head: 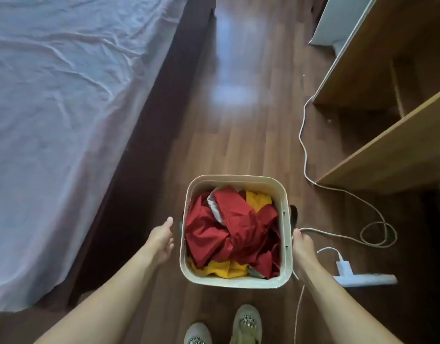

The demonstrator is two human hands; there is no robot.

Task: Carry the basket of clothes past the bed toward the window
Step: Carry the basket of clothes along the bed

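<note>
Item: basket [235, 281], cream, square with rounded corners, seen from above on or just over the wooden floor [238, 135], directly ahead of two shoes [246, 321]. Whether it is lifted cannot be told.

Contents: red and yellow clothes [228, 232], loosely heaped, filling it to just below the rim.

Left hand [163, 240]: placed just beside the basket's left wall, fingers spread open, nothing held; a gap to the wall is visible.

Right hand [302, 245]: set against the right wall near a dark side handle [293, 216]; contact is likely, but whether the fingers are closed on anything cannot be told.

Surroundings: bed [65, 120] along the left; wooden shelves [387, 150] on the right; a clear strip of floor between them, leading ahead.

Hazards judged:
- A white cable [338, 189] is trailed across the floor from the shelves to a power strip [365, 279], passing by the right wrist. It could be snagged by the hand, the basket or a foot, and the plug pulled out.
- With only one side possibly held, the basket could be tipped on lifting and clothes spilled.
- The bed frame could be clipped in the narrow passage.
</note>
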